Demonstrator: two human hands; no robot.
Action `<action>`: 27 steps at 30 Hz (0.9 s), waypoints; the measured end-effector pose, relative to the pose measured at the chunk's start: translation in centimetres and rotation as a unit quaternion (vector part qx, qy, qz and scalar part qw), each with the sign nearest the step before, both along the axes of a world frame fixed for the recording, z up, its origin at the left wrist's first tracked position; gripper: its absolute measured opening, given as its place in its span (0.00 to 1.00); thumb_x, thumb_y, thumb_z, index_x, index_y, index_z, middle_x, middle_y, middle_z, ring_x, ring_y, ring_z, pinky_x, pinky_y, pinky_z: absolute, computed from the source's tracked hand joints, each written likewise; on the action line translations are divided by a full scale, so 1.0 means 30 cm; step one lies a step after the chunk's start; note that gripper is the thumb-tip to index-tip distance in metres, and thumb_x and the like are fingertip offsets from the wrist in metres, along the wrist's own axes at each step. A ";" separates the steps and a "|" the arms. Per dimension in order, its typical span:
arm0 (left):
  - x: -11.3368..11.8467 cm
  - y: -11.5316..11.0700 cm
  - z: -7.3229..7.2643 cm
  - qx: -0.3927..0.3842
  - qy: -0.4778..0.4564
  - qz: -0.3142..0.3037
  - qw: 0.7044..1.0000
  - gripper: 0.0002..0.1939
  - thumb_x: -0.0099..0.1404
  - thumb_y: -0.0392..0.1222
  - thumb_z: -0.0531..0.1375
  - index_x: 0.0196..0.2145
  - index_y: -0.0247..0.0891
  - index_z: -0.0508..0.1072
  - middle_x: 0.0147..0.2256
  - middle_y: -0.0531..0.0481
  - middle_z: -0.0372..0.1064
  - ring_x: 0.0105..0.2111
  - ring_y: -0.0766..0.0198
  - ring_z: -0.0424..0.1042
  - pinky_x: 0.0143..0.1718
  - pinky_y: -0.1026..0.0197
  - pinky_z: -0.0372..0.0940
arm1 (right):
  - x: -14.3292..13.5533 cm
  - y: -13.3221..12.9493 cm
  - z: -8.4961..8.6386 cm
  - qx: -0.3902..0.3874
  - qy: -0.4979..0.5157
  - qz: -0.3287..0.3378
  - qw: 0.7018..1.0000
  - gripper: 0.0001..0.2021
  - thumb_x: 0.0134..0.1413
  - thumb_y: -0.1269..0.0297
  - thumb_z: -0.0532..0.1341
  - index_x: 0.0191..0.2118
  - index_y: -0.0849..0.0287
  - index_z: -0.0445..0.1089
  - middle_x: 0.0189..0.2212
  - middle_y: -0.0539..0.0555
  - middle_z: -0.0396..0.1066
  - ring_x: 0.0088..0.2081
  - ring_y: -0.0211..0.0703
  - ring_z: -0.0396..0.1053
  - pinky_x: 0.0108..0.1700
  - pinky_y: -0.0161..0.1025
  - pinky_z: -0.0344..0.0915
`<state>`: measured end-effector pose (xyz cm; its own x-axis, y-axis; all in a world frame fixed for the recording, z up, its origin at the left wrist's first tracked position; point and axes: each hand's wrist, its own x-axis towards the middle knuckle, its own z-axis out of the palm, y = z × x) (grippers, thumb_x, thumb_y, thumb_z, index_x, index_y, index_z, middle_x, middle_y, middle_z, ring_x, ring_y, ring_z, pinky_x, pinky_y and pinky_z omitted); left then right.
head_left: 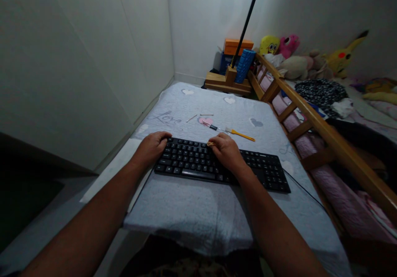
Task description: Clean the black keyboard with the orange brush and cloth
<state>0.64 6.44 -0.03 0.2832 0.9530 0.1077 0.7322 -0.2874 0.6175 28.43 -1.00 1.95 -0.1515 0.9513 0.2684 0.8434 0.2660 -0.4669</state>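
Observation:
A black keyboard [192, 161] lies flat on the cloth-covered table in front of me. My left hand [152, 148] is closed around its upper left corner, fingers over the far edge. Over the upper middle keys, my right hand [226, 151] pinches a small tan wad of cloth [210, 144] against the key tops; most of the wad is hidden by the fingers. Beyond the keyboard lie a brush with an orange handle [243, 135] and a slim tool with a dark grip [213, 127]. Farther back are two thin swab-like sticks, one slanted [191, 118] and one level [206, 114].
A grey-blue patterned cloth [192, 202] covers the table. The keyboard's cable [305, 190] runs off to the right. A wooden bed rail [300, 95] borders the right side, with plush toys behind it. At the back stands a black pole [248, 18] on a wooden base.

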 end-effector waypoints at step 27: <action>0.000 -0.004 0.004 0.013 -0.007 -0.004 1.000 0.23 0.62 0.44 0.50 0.46 0.37 0.80 0.47 0.42 0.79 0.48 0.50 0.76 0.56 0.49 0.67 | -0.050 0.059 0.037 -0.048 -0.011 0.030 0.998 0.08 0.61 0.73 0.61 0.41 0.61 0.79 0.38 0.57 0.73 0.41 0.43 0.69 0.46 0.40 0.64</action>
